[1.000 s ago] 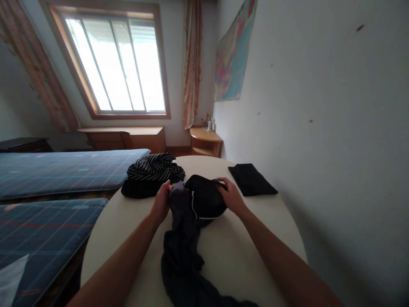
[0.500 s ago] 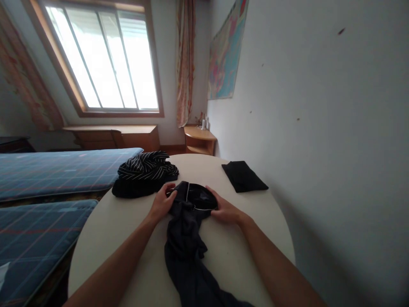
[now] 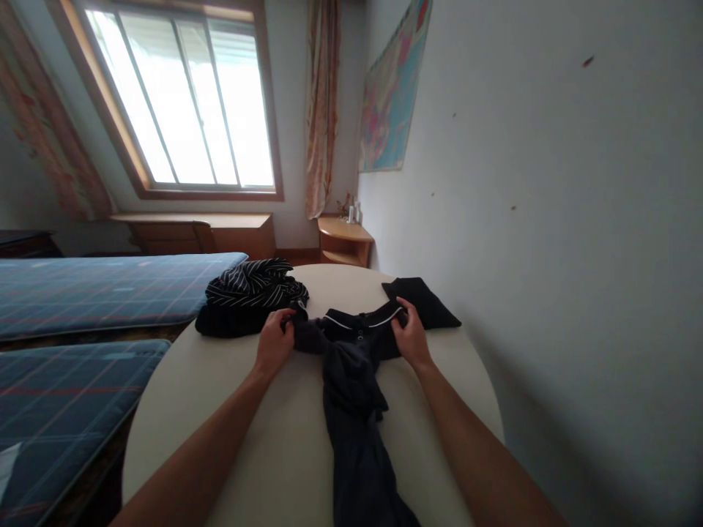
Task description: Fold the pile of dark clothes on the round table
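Note:
A dark polo shirt (image 3: 354,380) lies lengthwise on the round white table (image 3: 263,446), its body bunched into a narrow strip toward me. Its collar, edged with white piping, is spread out at the far end, and small buttons show below it. My left hand (image 3: 276,338) pinches the shirt at its left shoulder. On the other side, my right hand (image 3: 411,333) grips the fabric by the right end of the collar. Beyond my right hand lies a folded black cloth (image 3: 431,304), partly covered by that hand.
At the table's far left sits a pile of black clothes with a white-striped garment (image 3: 247,284) on top. Beds with blue plaid mattresses (image 3: 110,293) stand along the left. A wall (image 3: 576,293) runs close on the right. A corner shelf (image 3: 346,230) stands behind the table.
My hands have moved apart, the right one going right and up. The collar, a closed loop before, is now pulled open wide. The shirt's body has shifted right.

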Available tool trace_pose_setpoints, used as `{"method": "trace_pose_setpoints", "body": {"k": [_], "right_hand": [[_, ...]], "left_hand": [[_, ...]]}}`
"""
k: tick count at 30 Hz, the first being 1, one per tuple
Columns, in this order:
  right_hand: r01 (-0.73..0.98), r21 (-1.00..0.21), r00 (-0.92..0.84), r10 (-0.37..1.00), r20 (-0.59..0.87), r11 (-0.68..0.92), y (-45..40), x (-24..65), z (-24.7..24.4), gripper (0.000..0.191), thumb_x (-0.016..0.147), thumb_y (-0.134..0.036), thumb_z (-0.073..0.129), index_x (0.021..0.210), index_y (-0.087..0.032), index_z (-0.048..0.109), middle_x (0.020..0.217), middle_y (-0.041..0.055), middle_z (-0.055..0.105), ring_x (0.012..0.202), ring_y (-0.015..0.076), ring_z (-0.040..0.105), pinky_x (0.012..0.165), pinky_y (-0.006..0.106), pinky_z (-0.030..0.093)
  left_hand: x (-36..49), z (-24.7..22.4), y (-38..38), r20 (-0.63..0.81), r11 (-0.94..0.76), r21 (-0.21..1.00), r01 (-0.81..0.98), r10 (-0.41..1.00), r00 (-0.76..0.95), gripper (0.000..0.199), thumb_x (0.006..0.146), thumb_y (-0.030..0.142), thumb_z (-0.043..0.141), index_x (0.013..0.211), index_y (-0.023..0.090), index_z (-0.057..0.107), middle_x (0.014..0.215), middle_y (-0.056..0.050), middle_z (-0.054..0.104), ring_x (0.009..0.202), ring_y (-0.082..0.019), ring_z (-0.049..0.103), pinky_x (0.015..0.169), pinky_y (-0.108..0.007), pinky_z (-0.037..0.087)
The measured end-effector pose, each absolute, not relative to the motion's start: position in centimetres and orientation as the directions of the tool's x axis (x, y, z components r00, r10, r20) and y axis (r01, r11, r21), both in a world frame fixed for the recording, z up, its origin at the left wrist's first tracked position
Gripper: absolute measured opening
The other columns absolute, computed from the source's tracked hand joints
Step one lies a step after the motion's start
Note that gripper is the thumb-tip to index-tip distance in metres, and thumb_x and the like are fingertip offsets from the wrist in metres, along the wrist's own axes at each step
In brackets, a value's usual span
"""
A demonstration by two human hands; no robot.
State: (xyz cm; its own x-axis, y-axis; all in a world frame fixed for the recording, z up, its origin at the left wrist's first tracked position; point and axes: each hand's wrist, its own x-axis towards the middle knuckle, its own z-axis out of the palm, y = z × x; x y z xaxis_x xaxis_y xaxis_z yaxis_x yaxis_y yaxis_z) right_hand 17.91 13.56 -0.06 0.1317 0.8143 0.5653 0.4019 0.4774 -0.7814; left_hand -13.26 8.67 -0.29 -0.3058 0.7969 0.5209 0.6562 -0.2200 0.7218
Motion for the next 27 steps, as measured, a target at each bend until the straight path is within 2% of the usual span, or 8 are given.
{"method": "trace_pose_setpoints", "body": {"k": [3, 6, 10, 14, 17, 22, 25, 27], "right_hand": [[0.451, -0.787, 0.200, 0.812, 0.548, 0.421, 14.1, 19.3, -0.4, 0.048, 0.084, -0.035, 0.058, 0.129, -0.018, 0.055, 0.121, 0.0132, 0.066, 0.104, 0.0265, 0.066, 0.096, 0.043, 0.050], [0.499, -0.774, 0.140, 0.845, 0.516, 0.390, 14.2, 19.8, -0.6, 0.045, 0.084, -0.035, 0.058, 0.126, -0.020, 0.057, 0.109, 0.0101, 0.071, 0.100, 0.0251, 0.068, 0.093, 0.041, 0.051], [0.663, -0.702, 0.077, 0.909, 0.410, 0.260, 13.7, 19.7, -0.4, 0.054, 0.083, -0.046, 0.063, 0.129, -0.020, 0.056, 0.114, 0.0130, 0.070, 0.108, 0.0296, 0.066, 0.093, 0.044, 0.051], [0.741, -0.647, 0.063, 0.941, 0.332, 0.178, 13.3, 19.6, -0.3, 0.062, 0.083, -0.047, 0.062, 0.138, -0.021, 0.051, 0.118, 0.0145, 0.069, 0.111, 0.0333, 0.065, 0.094, 0.046, 0.050], [0.721, -0.662, 0.003, 0.955, 0.297, 0.204, 13.5, 20.1, -0.8, 0.067, 0.079, -0.031, 0.064, 0.143, -0.024, 0.047, 0.118, 0.0106, 0.070, 0.109, 0.0310, 0.066, 0.095, 0.044, 0.051], [0.620, -0.725, -0.128, 0.950, 0.286, 0.301, 14.2, 21.2, -1.8, 0.078, 0.066, -0.016, 0.067, 0.141, -0.024, 0.050, 0.122, 0.0074, 0.069, 0.112, 0.0302, 0.064, 0.098, 0.042, 0.049], [0.506, -0.818, -0.010, 0.950, 0.312, 0.274, 14.5, 21.5, -1.4, 0.070, 0.063, -0.015, 0.067, 0.132, -0.021, 0.058, 0.118, 0.0080, 0.070, 0.106, 0.0271, 0.066, 0.095, 0.041, 0.051], [0.370, -0.910, 0.106, 0.964, 0.243, 0.189, 14.6, 21.6, -0.8, 0.065, 0.065, -0.019, 0.068, 0.129, -0.018, 0.059, 0.102, 0.0079, 0.073, 0.086, 0.0231, 0.070, 0.081, 0.037, 0.056]], "left_hand": [[-14.5, -0.1, 9.1, 0.512, -0.196, 0.790, 0.580, 0.732, -0.450, 0.025, 0.085, 0.018, 0.048, 0.105, 0.016, 0.063, 0.104, -0.009, 0.064, 0.092, -0.021, 0.064, 0.091, -0.036, 0.051], [-15.0, 0.1, 9.1, 0.566, -0.190, 0.752, 0.632, 0.678, -0.469, 0.025, 0.085, 0.018, 0.048, 0.103, 0.016, 0.064, 0.112, -0.010, 0.061, 0.106, -0.022, 0.061, 0.101, -0.037, 0.046], [-13.5, 0.2, 8.2, 0.605, -0.174, 0.598, 0.782, 0.738, -0.299, 0.022, 0.088, 0.027, 0.052, 0.103, 0.018, 0.065, 0.124, -0.011, 0.056, 0.120, -0.025, 0.053, 0.108, -0.039, 0.040], [-11.4, -0.2, 6.7, 0.407, -0.164, 0.420, 0.892, 0.913, -0.023, 0.037, 0.088, 0.038, 0.059, 0.119, 0.020, 0.062, 0.123, -0.009, 0.061, 0.111, -0.028, 0.058, 0.098, -0.039, 0.047], [-10.8, -0.3, 6.0, 0.307, -0.160, 0.296, 0.942, 0.949, 0.064, 0.048, 0.085, 0.035, 0.063, 0.130, 0.019, 0.057, 0.131, -0.011, 0.058, 0.115, -0.030, 0.056, 0.099, -0.040, 0.045], [-11.6, -0.2, 6.2, 0.206, -0.151, 0.254, 0.955, 0.974, 0.099, 0.037, 0.088, 0.019, 0.054, 0.124, 0.020, 0.062, 0.123, -0.011, 0.064, 0.112, -0.027, 0.060, 0.092, -0.035, 0.047], [-12.3, -0.2, 6.6, 0.189, -0.182, 0.271, 0.945, 0.973, 0.133, 0.036, 0.090, 0.011, 0.044, 0.118, 0.019, 0.065, 0.114, -0.010, 0.069, 0.106, -0.024, 0.064, 0.091, -0.031, 0.047], [-12.9, -0.3, 6.9, 0.200, -0.189, 0.277, 0.942, 0.970, 0.136, 0.036, 0.090, 0.010, 0.042, 0.115, 0.018, 0.066, 0.110, -0.010, 0.069, 0.101, -0.023, 0.065, 0.088, -0.030, 0.047]]}}
